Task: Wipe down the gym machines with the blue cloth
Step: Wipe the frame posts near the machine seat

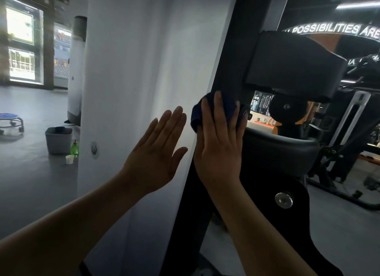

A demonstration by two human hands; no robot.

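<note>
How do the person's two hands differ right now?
The right hand presses the blue cloth against the machine's black upright; the left hand holds nothing. The left hand is raised before the white panel, the right hand over the black upright. Both show straight fingers pointing upward.

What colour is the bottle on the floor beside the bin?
The bottle is green, seen in the head view.
</note>
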